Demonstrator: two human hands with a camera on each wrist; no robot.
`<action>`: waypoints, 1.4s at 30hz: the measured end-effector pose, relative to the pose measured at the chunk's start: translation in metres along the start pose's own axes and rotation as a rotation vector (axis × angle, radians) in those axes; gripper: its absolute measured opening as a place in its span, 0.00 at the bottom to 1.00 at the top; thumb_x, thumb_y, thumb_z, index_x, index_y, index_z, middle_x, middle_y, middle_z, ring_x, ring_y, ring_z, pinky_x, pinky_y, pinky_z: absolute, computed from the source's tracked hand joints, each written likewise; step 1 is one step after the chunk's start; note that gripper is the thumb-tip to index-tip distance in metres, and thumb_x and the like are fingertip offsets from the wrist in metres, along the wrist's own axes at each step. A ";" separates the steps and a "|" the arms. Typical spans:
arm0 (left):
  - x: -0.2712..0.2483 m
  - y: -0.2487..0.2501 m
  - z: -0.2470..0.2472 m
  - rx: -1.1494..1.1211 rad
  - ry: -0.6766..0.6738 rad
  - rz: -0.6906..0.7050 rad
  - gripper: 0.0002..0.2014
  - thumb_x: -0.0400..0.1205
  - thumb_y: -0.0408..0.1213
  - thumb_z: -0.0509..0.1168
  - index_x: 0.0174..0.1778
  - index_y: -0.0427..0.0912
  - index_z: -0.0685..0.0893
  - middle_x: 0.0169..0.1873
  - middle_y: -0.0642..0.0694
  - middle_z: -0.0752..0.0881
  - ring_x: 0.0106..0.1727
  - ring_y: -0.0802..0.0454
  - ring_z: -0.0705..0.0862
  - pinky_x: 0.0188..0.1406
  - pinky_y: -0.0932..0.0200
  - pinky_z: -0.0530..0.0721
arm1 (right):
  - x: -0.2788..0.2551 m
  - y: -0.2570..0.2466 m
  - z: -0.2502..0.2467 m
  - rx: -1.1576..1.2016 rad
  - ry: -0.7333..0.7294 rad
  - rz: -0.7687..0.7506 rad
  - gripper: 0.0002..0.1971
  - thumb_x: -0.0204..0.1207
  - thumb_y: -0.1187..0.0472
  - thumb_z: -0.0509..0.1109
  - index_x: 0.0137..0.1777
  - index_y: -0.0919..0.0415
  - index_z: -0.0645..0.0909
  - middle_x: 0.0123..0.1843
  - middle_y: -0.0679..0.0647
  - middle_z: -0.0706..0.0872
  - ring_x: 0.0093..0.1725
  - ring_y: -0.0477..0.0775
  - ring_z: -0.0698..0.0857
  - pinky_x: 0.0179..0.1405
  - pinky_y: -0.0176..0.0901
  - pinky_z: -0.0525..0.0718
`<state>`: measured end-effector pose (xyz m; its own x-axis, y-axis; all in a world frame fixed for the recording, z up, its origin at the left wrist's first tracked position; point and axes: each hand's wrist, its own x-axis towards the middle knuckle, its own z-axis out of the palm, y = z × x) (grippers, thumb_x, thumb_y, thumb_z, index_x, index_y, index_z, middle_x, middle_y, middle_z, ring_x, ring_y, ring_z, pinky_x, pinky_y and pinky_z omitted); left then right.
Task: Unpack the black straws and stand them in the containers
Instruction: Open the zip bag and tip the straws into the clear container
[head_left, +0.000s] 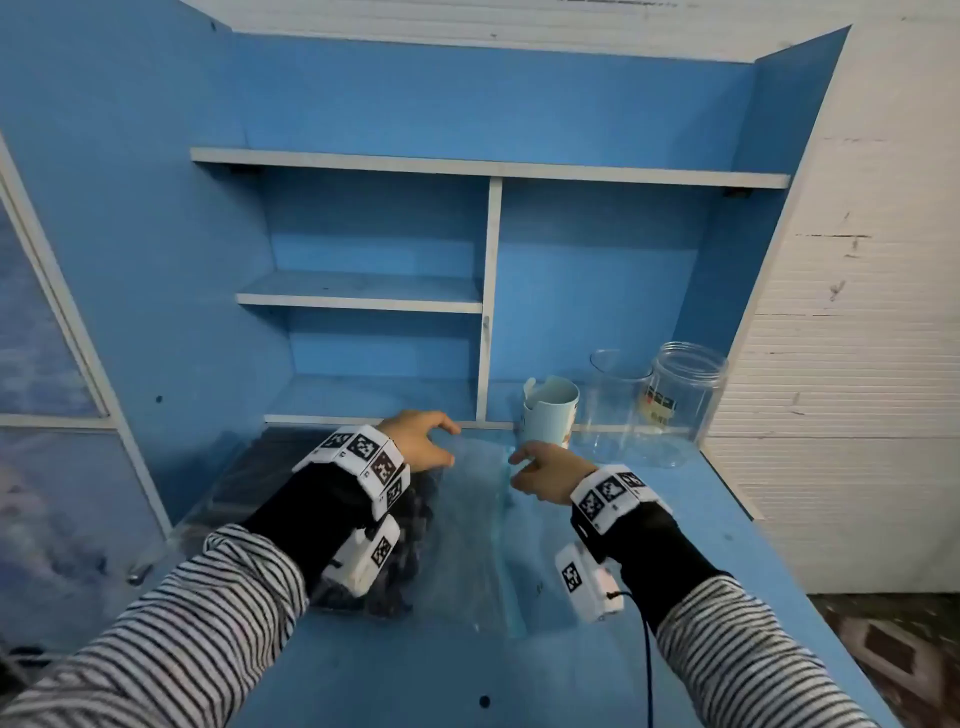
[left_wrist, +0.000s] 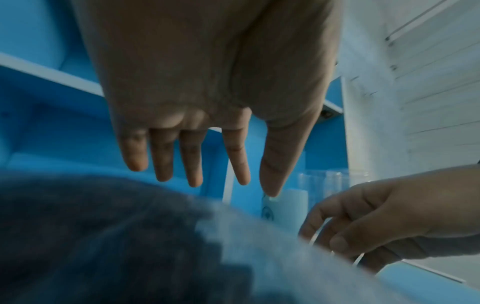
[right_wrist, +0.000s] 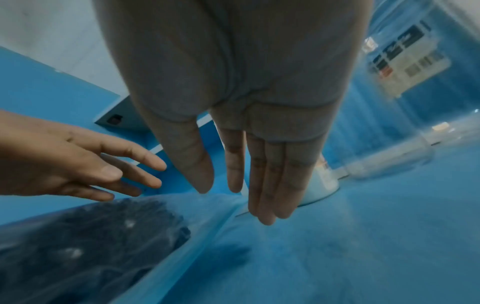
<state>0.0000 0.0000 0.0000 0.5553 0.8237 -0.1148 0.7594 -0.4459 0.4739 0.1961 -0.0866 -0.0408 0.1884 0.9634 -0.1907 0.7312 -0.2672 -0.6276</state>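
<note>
A clear plastic bag (head_left: 478, 525) lies on the blue desk with a bundle of black straws (head_left: 410, 540) inside, partly hidden under my left wrist. The straws show as a dark mass in the left wrist view (left_wrist: 91, 236) and the right wrist view (right_wrist: 91, 246). My left hand (head_left: 441, 441) hovers over the bag's far end with its fingers (left_wrist: 192, 160) straight, holding nothing. Just to the right, my right hand (head_left: 522, 465) is also held over the bag's far end, fingers (right_wrist: 267, 185) relaxed and empty. A white paper cup (head_left: 551, 415), a clear glass (head_left: 615, 405) and a clear jar (head_left: 680, 400) stand behind.
Blue shelves with white edges (head_left: 363, 301) rise behind the desk. A second dark flat pack (head_left: 260, 467) lies to the left of my left wrist. A white slatted wall (head_left: 857, 312) borders the desk on the right, and the desk's right edge (head_left: 779, 597) drops to the floor.
</note>
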 end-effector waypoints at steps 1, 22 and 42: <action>0.003 -0.005 0.004 -0.021 -0.035 0.005 0.20 0.77 0.39 0.73 0.65 0.52 0.82 0.67 0.46 0.82 0.67 0.49 0.80 0.69 0.57 0.76 | 0.003 -0.001 0.004 0.037 -0.006 0.006 0.20 0.79 0.58 0.68 0.70 0.59 0.74 0.50 0.55 0.82 0.49 0.53 0.80 0.55 0.44 0.81; -0.024 0.014 -0.018 -0.265 0.338 0.149 0.23 0.78 0.20 0.60 0.58 0.50 0.89 0.58 0.50 0.89 0.63 0.52 0.84 0.63 0.65 0.77 | -0.015 -0.034 -0.003 0.380 0.125 -0.236 0.18 0.76 0.62 0.74 0.65 0.54 0.80 0.37 0.53 0.79 0.38 0.51 0.81 0.45 0.42 0.85; -0.047 0.015 -0.044 -0.799 0.415 0.410 0.18 0.75 0.23 0.73 0.53 0.50 0.85 0.54 0.57 0.86 0.50 0.67 0.87 0.51 0.73 0.82 | -0.057 -0.083 -0.050 0.263 0.483 -0.593 0.26 0.77 0.67 0.69 0.71 0.41 0.78 0.58 0.52 0.88 0.58 0.50 0.85 0.65 0.47 0.82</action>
<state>-0.0294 -0.0298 0.0514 0.4454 0.7838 0.4328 -0.0019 -0.4825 0.8759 0.1577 -0.1185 0.0603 0.1241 0.8332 0.5388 0.6316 0.3525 -0.6906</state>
